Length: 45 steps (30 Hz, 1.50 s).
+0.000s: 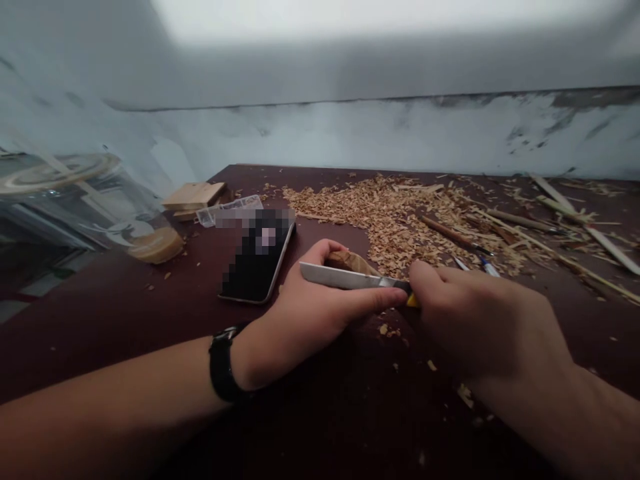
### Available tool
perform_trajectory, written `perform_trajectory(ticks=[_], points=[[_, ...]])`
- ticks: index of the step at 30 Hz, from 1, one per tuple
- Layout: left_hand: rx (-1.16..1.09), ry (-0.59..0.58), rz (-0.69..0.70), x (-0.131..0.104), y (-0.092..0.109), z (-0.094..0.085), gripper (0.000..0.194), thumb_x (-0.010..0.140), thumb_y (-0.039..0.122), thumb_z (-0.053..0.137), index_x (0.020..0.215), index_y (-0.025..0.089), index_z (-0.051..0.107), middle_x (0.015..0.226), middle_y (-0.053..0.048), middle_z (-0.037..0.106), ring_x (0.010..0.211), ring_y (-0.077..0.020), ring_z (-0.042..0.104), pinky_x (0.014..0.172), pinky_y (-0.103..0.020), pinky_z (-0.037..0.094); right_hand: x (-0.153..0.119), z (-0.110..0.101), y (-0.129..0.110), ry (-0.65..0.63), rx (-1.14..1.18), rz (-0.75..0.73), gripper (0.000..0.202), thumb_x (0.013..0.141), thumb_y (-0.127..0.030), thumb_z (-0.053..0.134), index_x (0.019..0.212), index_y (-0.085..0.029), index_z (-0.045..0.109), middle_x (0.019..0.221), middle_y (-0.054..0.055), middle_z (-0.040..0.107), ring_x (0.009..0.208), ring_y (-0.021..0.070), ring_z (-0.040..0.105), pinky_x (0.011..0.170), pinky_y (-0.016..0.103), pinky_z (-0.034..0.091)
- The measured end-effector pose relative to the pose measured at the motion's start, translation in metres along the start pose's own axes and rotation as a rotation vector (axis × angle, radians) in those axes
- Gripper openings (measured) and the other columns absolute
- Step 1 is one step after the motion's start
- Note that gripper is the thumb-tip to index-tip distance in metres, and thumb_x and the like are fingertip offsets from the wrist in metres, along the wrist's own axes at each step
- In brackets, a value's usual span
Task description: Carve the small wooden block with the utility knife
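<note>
My left hand [305, 297] is wrapped round a small brown piece of wood [353, 262], most of it hidden by the fingers and the blade. In my right hand [480, 313] is a knife [340, 276], its yellow handle barely showing at the fist. The flat steel blade points left and lies across the front of the wood. My left thumb is stretched along below the blade and presses near its base, close to the right fist. A black watch is on my left wrist.
A phone [263, 257] lies left of my hands. Behind it are a clear plastic case [230, 210] and wood blocks [195, 196]. Wood shavings [380, 207] cover the back, with a brown-handled tool [450, 233], pens and strips to the right. A clear container [100, 200] stands far left.
</note>
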<state>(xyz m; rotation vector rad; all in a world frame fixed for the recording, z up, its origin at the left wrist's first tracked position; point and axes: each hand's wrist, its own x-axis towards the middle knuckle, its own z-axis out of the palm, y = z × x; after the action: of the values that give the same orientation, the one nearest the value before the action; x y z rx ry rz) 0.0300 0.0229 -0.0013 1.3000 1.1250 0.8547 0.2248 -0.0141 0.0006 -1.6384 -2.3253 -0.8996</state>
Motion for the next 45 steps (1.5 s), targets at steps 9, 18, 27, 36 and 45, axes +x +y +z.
perform_trajectory(ticks=[9, 18, 27, 36, 45], points=[[0.333, -0.112, 0.308, 0.001, -0.005, -0.006, 0.051, 0.076, 0.048, 0.088, 0.099, 0.021, 0.053, 0.088, 0.001, 0.059, 0.079, -0.0157, 0.053, 0.066, -0.030, 0.043, 0.011, -0.007, 0.014, -0.139, 0.218, -0.227, 0.012, 0.078, -0.018, 0.059, 0.071, -0.023, 0.050, 0.059, 0.000, 0.061, 0.047, 0.0186, 0.057, 0.050, 0.028, 0.019], [0.501, -0.137, 0.367, -0.010, -0.004, 0.000, 0.072, 0.080, 0.058, 0.078, 0.132, 0.016, 0.051, 0.127, -0.018, 0.061, 0.127, -0.0384, 0.055, 0.103, -0.053, 0.051, 0.018, -0.011, 0.029, -0.096, 0.240, -0.342, 0.012, 0.078, -0.030, 0.056, 0.069, -0.024, 0.051, 0.059, 0.000, 0.058, 0.048, 0.0167, 0.047, 0.055, 0.031, 0.016], [0.396, -0.116, 0.321, -0.017, -0.019, 0.005, 0.082, 0.086, 0.061, 0.074, 0.153, 0.027, 0.039, 0.149, -0.011, 0.054, 0.134, -0.0330, 0.054, 0.115, -0.052, 0.044, 0.016, -0.012, 0.023, -0.063, 0.280, -0.387, 0.010, 0.079, -0.028, 0.051, 0.070, -0.024, 0.051, 0.062, 0.002, 0.060, 0.050, 0.0185, 0.052, 0.054, 0.031, 0.020], [0.416, -0.123, 0.274, -0.010, -0.001, 0.002, 0.064, 0.083, 0.059, 0.079, 0.127, 0.022, 0.051, 0.110, -0.004, 0.064, 0.093, -0.0209, 0.058, 0.078, -0.036, 0.048, 0.010, -0.015, 0.020, -0.026, 0.181, -0.242, 0.019, 0.080, -0.032, 0.050, 0.063, -0.025, 0.046, 0.052, 0.002, 0.055, 0.043, 0.0192, 0.050, 0.051, 0.029, 0.017], [0.239, -0.022, 0.201, -0.007, -0.008, 0.008, 0.056, 0.076, 0.049, 0.089, 0.109, 0.024, 0.051, 0.082, 0.006, 0.056, 0.074, -0.0131, 0.051, 0.062, -0.028, 0.043, 0.001, -0.015, 0.002, -0.036, 0.082, 0.007, 0.018, 0.080, -0.033, 0.051, 0.064, -0.025, 0.051, 0.051, 0.005, 0.057, 0.041, 0.0203, 0.052, 0.049, 0.028, 0.014]])
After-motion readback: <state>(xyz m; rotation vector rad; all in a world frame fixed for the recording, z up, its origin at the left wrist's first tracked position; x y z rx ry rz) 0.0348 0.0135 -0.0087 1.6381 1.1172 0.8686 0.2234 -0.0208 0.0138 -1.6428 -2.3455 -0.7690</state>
